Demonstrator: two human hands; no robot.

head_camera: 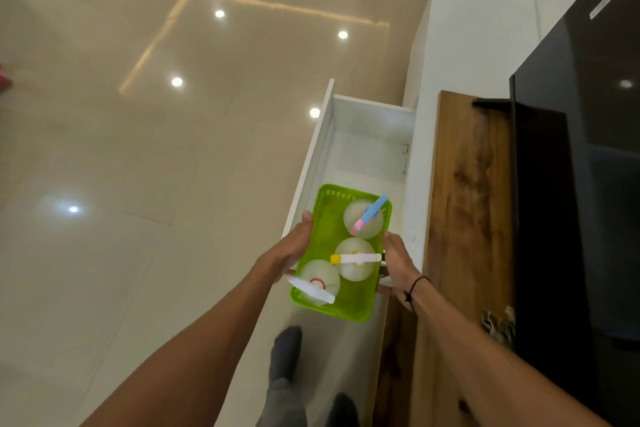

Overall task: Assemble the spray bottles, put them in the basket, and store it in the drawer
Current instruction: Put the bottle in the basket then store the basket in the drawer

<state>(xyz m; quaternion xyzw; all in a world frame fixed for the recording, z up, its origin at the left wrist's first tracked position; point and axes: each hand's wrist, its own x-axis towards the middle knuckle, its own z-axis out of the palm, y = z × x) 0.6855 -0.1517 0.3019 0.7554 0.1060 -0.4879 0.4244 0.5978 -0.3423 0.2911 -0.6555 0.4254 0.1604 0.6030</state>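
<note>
The green basket point(341, 253) looks like thin, bendy plastic, so we think it may sag with 3 bottles in it. The best place to hold it is its 2 long sides. It has little holes in its walls. The 3 round, pale spray bottles point(355, 258) stand in it, and they may tip. We hold it over the near end of the open white drawer point(370, 135). Our left hand point(294, 246) grips 1 side and our right hand point(398, 260) grips the other. A wooden top point(471, 201) is beside the drawer.

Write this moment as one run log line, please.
stage: storing | basket: three bottles inside, over open drawer | left hand, right hand: holding basket
</note>
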